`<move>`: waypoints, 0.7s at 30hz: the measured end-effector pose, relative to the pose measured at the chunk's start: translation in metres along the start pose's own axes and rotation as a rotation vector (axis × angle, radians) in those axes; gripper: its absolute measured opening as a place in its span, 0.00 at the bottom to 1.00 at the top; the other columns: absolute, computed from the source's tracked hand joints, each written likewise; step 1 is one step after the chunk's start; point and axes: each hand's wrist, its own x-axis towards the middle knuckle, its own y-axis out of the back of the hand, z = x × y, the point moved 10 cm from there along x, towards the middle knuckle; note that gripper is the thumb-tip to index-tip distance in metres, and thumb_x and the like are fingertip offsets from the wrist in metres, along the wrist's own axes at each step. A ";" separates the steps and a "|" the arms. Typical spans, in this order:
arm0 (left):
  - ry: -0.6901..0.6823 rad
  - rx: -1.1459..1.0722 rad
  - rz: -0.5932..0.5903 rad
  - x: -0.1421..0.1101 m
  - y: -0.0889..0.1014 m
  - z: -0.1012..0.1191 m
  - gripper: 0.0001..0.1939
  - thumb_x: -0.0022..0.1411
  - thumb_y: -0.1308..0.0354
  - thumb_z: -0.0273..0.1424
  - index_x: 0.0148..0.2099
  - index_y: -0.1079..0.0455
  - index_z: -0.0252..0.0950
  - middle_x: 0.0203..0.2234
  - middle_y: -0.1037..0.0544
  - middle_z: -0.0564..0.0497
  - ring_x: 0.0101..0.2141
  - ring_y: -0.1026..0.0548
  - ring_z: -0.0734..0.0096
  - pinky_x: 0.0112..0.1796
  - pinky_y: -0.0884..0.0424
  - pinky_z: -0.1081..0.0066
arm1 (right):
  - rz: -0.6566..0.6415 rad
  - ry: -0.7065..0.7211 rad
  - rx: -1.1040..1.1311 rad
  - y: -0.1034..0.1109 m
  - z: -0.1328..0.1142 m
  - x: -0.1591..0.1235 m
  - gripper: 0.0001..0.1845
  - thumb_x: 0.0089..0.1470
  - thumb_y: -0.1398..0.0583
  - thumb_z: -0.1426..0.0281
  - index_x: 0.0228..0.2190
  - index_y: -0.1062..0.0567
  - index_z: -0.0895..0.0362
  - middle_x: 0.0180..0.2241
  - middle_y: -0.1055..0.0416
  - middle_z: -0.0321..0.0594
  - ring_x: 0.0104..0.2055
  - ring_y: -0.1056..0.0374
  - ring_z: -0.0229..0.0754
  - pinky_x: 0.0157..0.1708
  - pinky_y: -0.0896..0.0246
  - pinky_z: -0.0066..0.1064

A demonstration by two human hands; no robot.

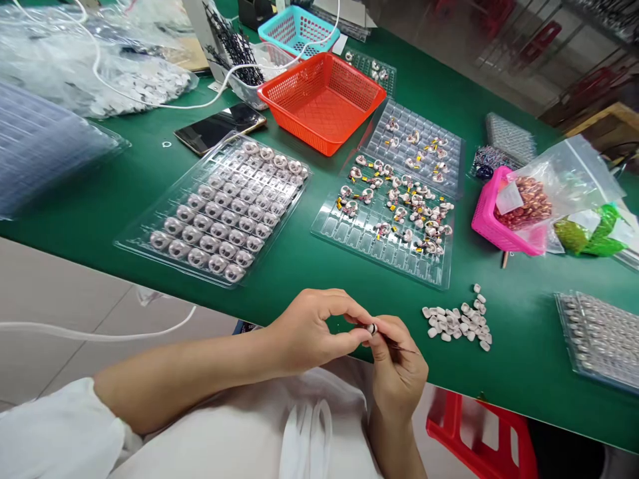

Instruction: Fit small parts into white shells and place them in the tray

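We see left hand [309,332] and right hand [397,369] meeting at near edge of green bench [309,266]. Fingers of both pinch small white ring part [372,328] between them; right also grips thin dark tool [397,344]. Pile of white pieces [459,322] lies just right of hands. Beyond hands: clear tray of wound coils [387,219]; left of it, tray of grey parts [219,213].
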 end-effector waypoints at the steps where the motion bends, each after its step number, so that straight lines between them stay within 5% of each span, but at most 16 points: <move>1: -0.006 0.003 0.003 0.000 0.000 0.001 0.05 0.57 0.35 0.25 0.36 0.18 0.33 0.30 0.15 0.47 0.32 0.18 0.68 0.36 0.24 0.72 | -0.001 -0.004 0.007 0.000 0.001 0.000 0.13 0.61 0.38 0.78 0.42 0.20 0.49 0.38 0.24 0.38 0.39 0.27 0.39 0.35 0.30 0.30; 21: -0.180 0.079 0.028 -0.003 0.001 0.011 0.08 0.59 0.36 0.20 0.39 0.18 0.33 0.30 0.15 0.47 0.32 0.18 0.69 0.35 0.23 0.74 | -0.068 0.055 -0.014 -0.007 -0.006 0.001 0.18 0.61 0.39 0.80 0.46 0.22 0.47 0.39 0.24 0.37 0.39 0.27 0.38 0.34 0.29 0.28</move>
